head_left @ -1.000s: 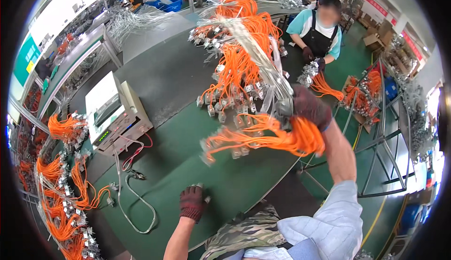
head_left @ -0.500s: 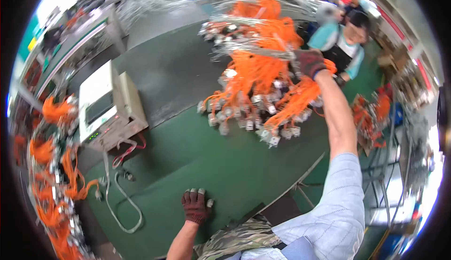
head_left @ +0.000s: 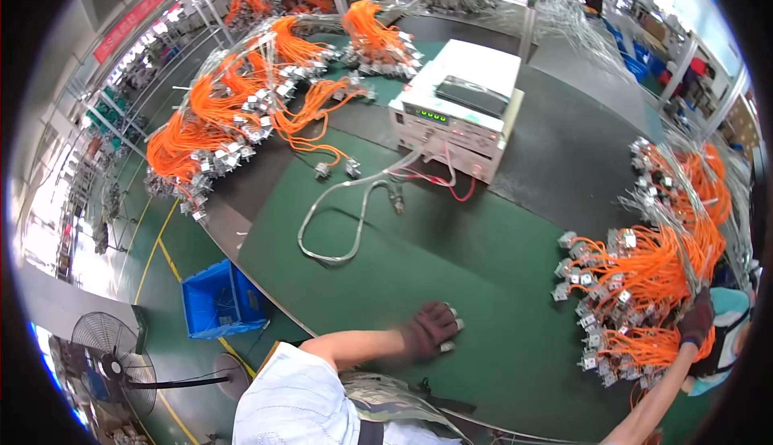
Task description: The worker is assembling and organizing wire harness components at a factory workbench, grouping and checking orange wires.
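My left hand (head_left: 433, 328), in a dark red glove with bare fingertips, rests on the green mat (head_left: 483, 284) near the table's front edge. Its fingers are stretched out and hold nothing. At the far right, my right hand (head_left: 697, 319), also gloved, grips a bundle of orange cables (head_left: 644, 347) near the edge of a large pile. Clear and silvery connectors (head_left: 592, 340) stick out from the cable ends toward the mat. Ahead of my left hand lies a grey test lead (head_left: 322, 257), looped and running to a white bench instrument (head_left: 451, 115) with a lit green display.
More orange cable bundles (head_left: 213, 115) line the table's left edge. A blue crate (head_left: 217, 300) and a standing fan (head_left: 117, 368) are on the floor at left. A co-worker's pale teal sleeve (head_left: 729, 304) shows just beyond my right hand.
My view has swung left, so the instrument sits nearer the middle and the cable pile at the far right. My right hand stays on the orange cables; my left stays at the mat.
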The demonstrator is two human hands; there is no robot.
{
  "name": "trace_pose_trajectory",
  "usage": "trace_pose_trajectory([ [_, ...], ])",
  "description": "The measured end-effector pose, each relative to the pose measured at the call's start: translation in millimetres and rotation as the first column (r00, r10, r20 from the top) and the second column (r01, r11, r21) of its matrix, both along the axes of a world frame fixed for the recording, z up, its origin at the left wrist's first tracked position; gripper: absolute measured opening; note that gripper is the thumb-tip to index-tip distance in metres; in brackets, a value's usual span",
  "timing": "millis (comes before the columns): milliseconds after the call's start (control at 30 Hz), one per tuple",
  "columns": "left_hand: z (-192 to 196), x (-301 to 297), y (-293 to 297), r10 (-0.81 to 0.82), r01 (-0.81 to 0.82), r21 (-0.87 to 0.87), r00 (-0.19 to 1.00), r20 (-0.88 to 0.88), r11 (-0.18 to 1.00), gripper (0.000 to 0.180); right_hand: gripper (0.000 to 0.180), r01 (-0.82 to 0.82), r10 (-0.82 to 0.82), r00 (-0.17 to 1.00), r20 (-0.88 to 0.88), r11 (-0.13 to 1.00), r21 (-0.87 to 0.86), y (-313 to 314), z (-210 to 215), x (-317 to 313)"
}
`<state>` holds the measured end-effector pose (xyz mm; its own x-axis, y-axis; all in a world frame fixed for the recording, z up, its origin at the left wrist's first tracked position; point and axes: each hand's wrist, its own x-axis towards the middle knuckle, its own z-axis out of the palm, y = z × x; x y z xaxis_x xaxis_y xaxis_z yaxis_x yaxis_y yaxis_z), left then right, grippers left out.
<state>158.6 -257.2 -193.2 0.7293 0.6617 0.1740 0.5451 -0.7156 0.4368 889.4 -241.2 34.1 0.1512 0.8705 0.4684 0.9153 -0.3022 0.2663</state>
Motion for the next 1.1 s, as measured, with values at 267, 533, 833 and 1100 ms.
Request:
trace_pose_trajectory([
  [267, 50.4, -53.7, 72.2, -0.005, 0.022, -0.070, 0.969, 0.246, 0.997, 0.047, 0.054, 0.012, -0.017, 0.998, 0.064, 0.997, 0.082, 71.5, 80.7, -80.9],
  [533, 6.6, -376.4, 258.7, 0.723, -0.764, 0.182, 0.645, 0.245, 0.620, 0.056, 0.068, -0.310, 0.454, 0.610, -0.650, 0.891, 0.332, 294.5, 146.7, -526.0],
  [833, -12.7, -554.5, 303.9, 0.738, -0.755, 0.073, 0.610, -0.287, 0.652, 0.092, 0.122, -0.429, 0.411, 0.524, -0.746, 0.884, 0.185, 631.9, 76.5, -888.6],
  [1100, -6.9, -565.7, 307.5, 0.744, -0.787, -0.028, 0.594, -0.308, 0.616, 0.094, 0.142, -0.195, 0.266, 0.599, -0.755, 0.963, 0.184, 816.7, 4.5, -1040.0],
])
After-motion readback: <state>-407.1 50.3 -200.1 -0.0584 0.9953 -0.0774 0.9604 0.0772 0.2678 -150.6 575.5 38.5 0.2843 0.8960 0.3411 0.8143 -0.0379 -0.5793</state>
